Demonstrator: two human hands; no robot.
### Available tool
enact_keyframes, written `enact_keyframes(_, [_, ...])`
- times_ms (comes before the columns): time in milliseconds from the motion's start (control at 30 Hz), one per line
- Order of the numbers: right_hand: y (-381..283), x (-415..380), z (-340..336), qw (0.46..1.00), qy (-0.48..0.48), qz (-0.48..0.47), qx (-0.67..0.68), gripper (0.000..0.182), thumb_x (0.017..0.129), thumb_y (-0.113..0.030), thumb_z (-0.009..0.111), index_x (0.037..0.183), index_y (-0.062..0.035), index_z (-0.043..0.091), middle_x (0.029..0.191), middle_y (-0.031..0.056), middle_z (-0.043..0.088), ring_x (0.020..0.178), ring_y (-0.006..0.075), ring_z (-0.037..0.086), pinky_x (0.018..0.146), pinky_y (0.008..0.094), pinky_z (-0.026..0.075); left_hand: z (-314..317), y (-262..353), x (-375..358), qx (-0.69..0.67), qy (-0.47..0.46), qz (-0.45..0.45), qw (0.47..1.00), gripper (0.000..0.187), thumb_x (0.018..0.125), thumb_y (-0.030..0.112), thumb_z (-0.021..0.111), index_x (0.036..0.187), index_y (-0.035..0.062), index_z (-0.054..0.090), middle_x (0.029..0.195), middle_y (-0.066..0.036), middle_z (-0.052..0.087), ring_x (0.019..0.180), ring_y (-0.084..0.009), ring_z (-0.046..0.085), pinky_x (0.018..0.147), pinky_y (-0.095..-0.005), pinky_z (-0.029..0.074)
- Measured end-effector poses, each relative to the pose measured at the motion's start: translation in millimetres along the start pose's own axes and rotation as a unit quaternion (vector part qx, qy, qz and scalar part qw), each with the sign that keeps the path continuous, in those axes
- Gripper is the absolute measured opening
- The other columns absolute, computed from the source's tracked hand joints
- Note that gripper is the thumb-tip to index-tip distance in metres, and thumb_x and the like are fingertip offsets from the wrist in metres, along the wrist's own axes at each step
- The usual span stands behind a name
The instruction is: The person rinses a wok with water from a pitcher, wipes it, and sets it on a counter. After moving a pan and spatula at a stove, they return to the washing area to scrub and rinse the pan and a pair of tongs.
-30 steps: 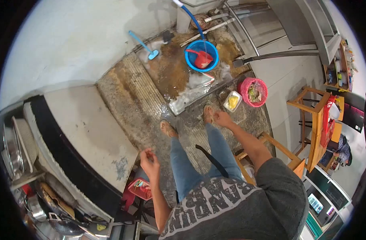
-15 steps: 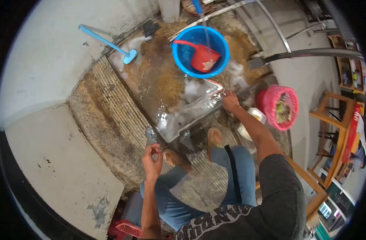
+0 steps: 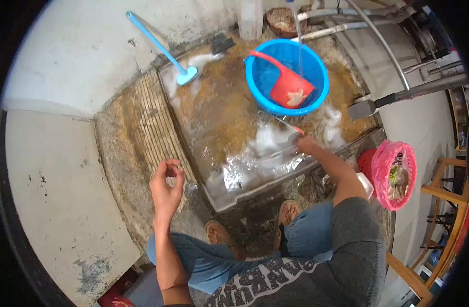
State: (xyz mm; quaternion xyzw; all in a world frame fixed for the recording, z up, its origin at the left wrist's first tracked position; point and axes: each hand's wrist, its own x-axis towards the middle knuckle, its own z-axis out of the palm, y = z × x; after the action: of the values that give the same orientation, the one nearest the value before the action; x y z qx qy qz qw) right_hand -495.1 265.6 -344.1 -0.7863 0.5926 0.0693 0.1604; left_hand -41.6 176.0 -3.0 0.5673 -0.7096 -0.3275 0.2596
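Observation:
My right hand (image 3: 307,145) is low over the wet basin floor, closed round the end of what looks like a knife (image 3: 292,126) with a metal blade and orange-red handle. The blade points toward a blue tub (image 3: 252,84); fingers are partly hidden. My left hand (image 3: 168,179) is raised over the ribbed ledge at left, thumb and fingers curled together in a pinch; whether something small is between them, I cannot make out. Water runs into the tub, where a red dipper (image 3: 291,87) rests. White suds (image 3: 268,138) lie around the knife.
A blue brush (image 3: 187,75) leans against the wall at back left. A pink-lined bin (image 3: 382,174) with scraps stands at right. The raised kerb (image 3: 234,202) runs before my feet. Pipes (image 3: 347,30) cross the back right.
My view has shifted, so the tub and brush appear farther right. My right hand now meets the knife's handle, which lay beyond it before. My left hand has risen, still pinched.

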Motion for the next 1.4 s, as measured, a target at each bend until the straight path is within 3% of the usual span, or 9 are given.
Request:
enact_keyframes(67, [-11, 10, -15, 0.984, -0.158, 0.019, -0.073, 0.022, 0.078, -0.026, 0.052, 0.090, -0.0086, 0.059, 0.088, 0.0136, 0.061, 0.083, 0.0267, 0.061, 0.068, 0.0428, 0.050, 7, 2, -2, -0.010, -0.018, -0.007, 1.000, 0.012, 0.081, 0.003, 0.055, 0.093, 0.0007, 0.055, 0.070, -0.002, 0.054, 0.064, -0.0079, 0.050, 0.062, -0.0226, 0.043])
enact_keyframes(300, [-72, -11, -124, 0.972, -0.069, -0.219, -0.053, 0.035, 0.066, -0.027, 0.065, 0.091, -0.0042, 0.056, 0.079, 0.0119, 0.061, 0.075, 0.0274, 0.062, 0.060, 0.0425, 0.047, 87, -43, -31, -0.129, -0.277, -0.143, 0.942, 0.027, 0.085, 0.026, 0.055, 0.099, 0.0033, 0.055, 0.087, -0.005, 0.058, 0.083, -0.0110, 0.055, 0.073, -0.0252, 0.044])
enact_keyframes(467, [-142, 6, -178, 0.990, 0.001, -0.134, 0.039, 0.019, 0.055, -0.023, 0.069, 0.067, -0.0100, 0.062, 0.064, 0.0125, 0.061, 0.063, 0.0298, 0.061, 0.055, 0.0424, 0.048, 182, -8, -47, -0.469, -0.470, -0.388, 0.640, 0.083, 0.075, 0.072, 0.038, 0.122, 0.0035, 0.039, 0.115, -0.016, 0.050, 0.108, -0.0300, 0.047, 0.091, -0.0450, 0.039])
enact_keyframes(533, [-162, 24, -179, 0.977, 0.027, -0.112, 0.182, 0.023, 0.056, -0.025, 0.065, 0.065, -0.0038, 0.063, 0.065, 0.0151, 0.061, 0.063, 0.0319, 0.060, 0.059, 0.0427, 0.048, 195, 15, -46, -0.623, -0.364, -0.426, 0.546, 0.085, 0.074, 0.072, 0.041, 0.125, 0.0043, 0.035, 0.116, -0.018, 0.049, 0.109, -0.0332, 0.046, 0.092, -0.0504, 0.037])
enact_keyframes(567, [-182, -6, -251, 0.956, -0.103, -0.039, 0.272, 0.023, 0.063, -0.024, 0.061, 0.063, -0.0009, 0.059, 0.061, 0.0164, 0.059, 0.058, 0.0280, 0.059, 0.056, 0.0412, 0.047, 194, 27, -43, -0.654, -0.303, -0.401, 0.566, 0.083, 0.076, 0.069, 0.041, 0.126, 0.0042, 0.034, 0.115, -0.019, 0.049, 0.109, -0.0343, 0.046, 0.092, -0.0524, 0.037])
enact_keyframes(833, [-183, -11, -172, 0.858, 0.048, -0.149, 0.489, 0.033, 0.076, -0.032, 0.062, 0.093, -0.0039, 0.063, 0.078, 0.0103, 0.064, 0.066, 0.0169, 0.060, 0.058, 0.0320, 0.045, 209, -63, -17, -0.606, -0.174, -0.301, 0.715, 0.045, 0.086, 0.027, 0.049, 0.122, 0.0070, 0.032, 0.112, -0.021, 0.047, 0.103, -0.0334, 0.050, 0.089, -0.0497, 0.043])
enact_keyframes(1033, [-131, -175, -224, 0.631, 0.143, 0.219, 0.731, 0.027, 0.088, -0.021, 0.053, 0.107, -0.0013, 0.054, 0.094, 0.0069, 0.060, 0.075, 0.0151, 0.061, 0.066, 0.0271, 0.050, 210, -46, -43, -0.638, -0.208, -0.340, 0.659, 0.038, 0.083, 0.016, 0.053, 0.116, 0.0111, 0.034, 0.107, -0.021, 0.049, 0.099, -0.0301, 0.053, 0.088, -0.0467, 0.045])
enact_keyframes(1167, [-103, -248, -194, 0.803, 0.358, 0.405, 0.251, 0.015, 0.078, -0.010, 0.053, 0.082, 0.0015, 0.061, 0.072, 0.0172, 0.062, 0.068, 0.0278, 0.062, 0.063, 0.0355, 0.048, 230, -98, -54, -0.628, -0.241, -0.344, 0.655, 0.033, 0.083, 0.017, 0.053, 0.113, 0.0129, 0.039, 0.105, -0.019, 0.053, 0.095, -0.0283, 0.054, 0.084, -0.0457, 0.046])
enact_keyframes(1400, [-58, -253, -145, 0.900, 0.029, 0.416, 0.125, 0.039, 0.067, -0.035, 0.063, 0.085, -0.0008, 0.061, 0.086, 0.0230, 0.060, 0.084, 0.0385, 0.057, 0.070, 0.0439, 0.044, 219, -72, -58, -0.655, -0.227, -0.364, 0.621, 0.023, 0.090, 0.023, 0.044, 0.109, 0.0122, 0.039, 0.118, -0.027, 0.046, 0.110, -0.0365, 0.048, 0.092, -0.0550, 0.040])
